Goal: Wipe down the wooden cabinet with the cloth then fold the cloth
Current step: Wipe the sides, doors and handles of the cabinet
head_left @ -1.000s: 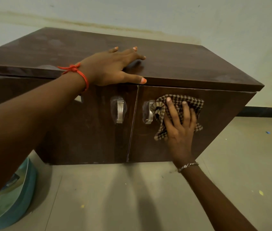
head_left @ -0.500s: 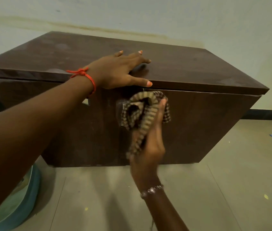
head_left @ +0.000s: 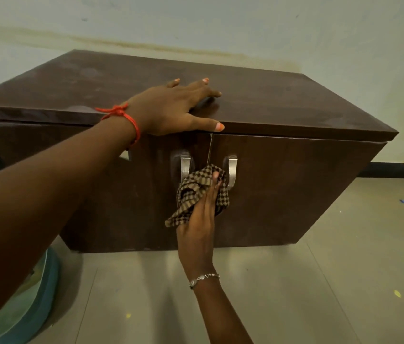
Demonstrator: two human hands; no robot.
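A low dark wooden cabinet [head_left: 282, 189] with two front doors and two metal handles [head_left: 232, 170] stands on the floor against the wall. My left hand [head_left: 171, 110] lies flat on the cabinet top near its front edge, fingers spread, thumb over the edge, holding nothing. My right hand [head_left: 202, 219] presses a bunched brown checked cloth [head_left: 191, 192] against the door fronts, just below and between the handles, over the seam between the doors.
A teal round basin [head_left: 22, 314] sits on the floor at the lower left, beside the cabinet. A pale wall with a dark skirting strip [head_left: 399, 167] runs behind. Tiled floor extends in front and to the right.
My right hand swept the cloth left from the right door across the handles, then down to just below them at the seam. The left hand stayed on the top.
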